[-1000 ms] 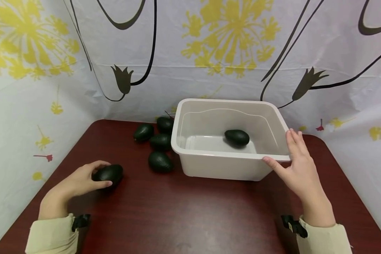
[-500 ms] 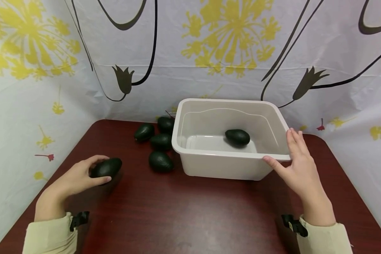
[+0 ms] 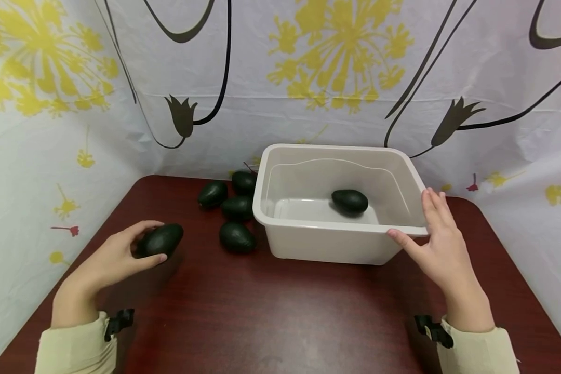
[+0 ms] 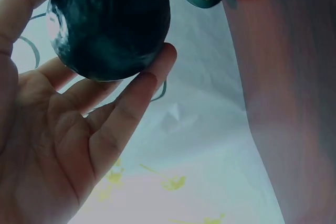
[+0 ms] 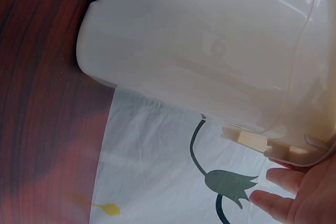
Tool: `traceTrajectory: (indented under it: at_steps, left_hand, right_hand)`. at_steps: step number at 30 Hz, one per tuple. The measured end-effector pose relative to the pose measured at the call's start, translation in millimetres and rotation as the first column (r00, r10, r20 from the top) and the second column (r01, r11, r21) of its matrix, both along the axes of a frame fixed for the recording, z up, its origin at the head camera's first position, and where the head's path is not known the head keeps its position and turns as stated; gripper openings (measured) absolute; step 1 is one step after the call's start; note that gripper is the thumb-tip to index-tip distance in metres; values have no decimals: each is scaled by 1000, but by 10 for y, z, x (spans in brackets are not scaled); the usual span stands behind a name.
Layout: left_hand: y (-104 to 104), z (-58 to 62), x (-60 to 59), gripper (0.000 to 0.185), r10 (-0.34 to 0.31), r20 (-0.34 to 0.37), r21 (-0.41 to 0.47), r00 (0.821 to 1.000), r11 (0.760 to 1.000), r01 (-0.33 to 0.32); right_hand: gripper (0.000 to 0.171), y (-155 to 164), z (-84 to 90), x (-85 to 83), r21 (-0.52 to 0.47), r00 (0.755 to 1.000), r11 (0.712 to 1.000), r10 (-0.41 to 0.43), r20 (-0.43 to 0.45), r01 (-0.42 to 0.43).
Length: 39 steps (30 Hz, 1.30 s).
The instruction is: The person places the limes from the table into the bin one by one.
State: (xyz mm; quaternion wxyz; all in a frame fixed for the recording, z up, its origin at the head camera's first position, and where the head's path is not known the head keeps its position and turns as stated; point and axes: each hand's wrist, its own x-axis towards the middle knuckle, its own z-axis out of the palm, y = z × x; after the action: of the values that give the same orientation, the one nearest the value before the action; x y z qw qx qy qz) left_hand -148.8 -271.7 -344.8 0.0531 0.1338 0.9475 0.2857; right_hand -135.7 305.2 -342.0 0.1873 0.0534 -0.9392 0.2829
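Observation:
My left hand (image 3: 114, 255) holds a dark green avocado (image 3: 160, 240) between thumb and fingers, at the left of the table. In the left wrist view the fingers curl round the held avocado (image 4: 110, 24), its blunt side toward the camera. A pale grey plastic bin (image 3: 327, 243) stands at the back, one avocado (image 3: 349, 202) lying on its floor. At the bin's front right corner rests my right hand (image 3: 441, 249), fingers nearly straight along the side rim and thumb at the front rim. The right wrist view shows its fingers (image 5: 273, 203) outside the bin's wall (image 5: 184, 40).
Several more avocados (image 3: 236, 238) lie on the dark red-brown table (image 3: 280, 317), clustered against the bin's left side. A white cloth (image 3: 243, 62) with yellow and dark flower prints hangs behind and at both sides.
My left hand has lifted the avocado off the table and shifted slightly farther back. The right hand and the bin have stayed in place.

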Motion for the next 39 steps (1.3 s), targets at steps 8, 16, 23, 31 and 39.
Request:
traceTrajectory:
  at_steps: [8, 16, 23, 31, 39]
  left_hand:
    - [120, 44, -48, 61, -18, -63, 36, 998, 999, 20]
    - [247, 117, -55, 62, -38, -116, 53, 993, 998, 44]
    - [326, 201, -59, 63, -55, -204, 62, 977, 996, 69]
    - [444, 200, -69, 65, -95, -245, 49, 965, 993, 110]
    - [547, 260, -59, 65, -120, -299, 77, 947, 986, 150]
  right_hand:
    - [100, 0, -15, -15, -9, 1000, 1000, 2, -12, -2]
    - [101, 5, -14, -26, -13, 1000, 1000, -1, -8, 1]
    - [102, 5, 0, -15, -4, 1000, 1000, -6, 8, 6]
    - [102, 1, -5, -4, -5, 1000, 1000, -3, 27, 3]
    - [102, -3, -3, 9, -7, 1000, 1000, -6, 9, 6]
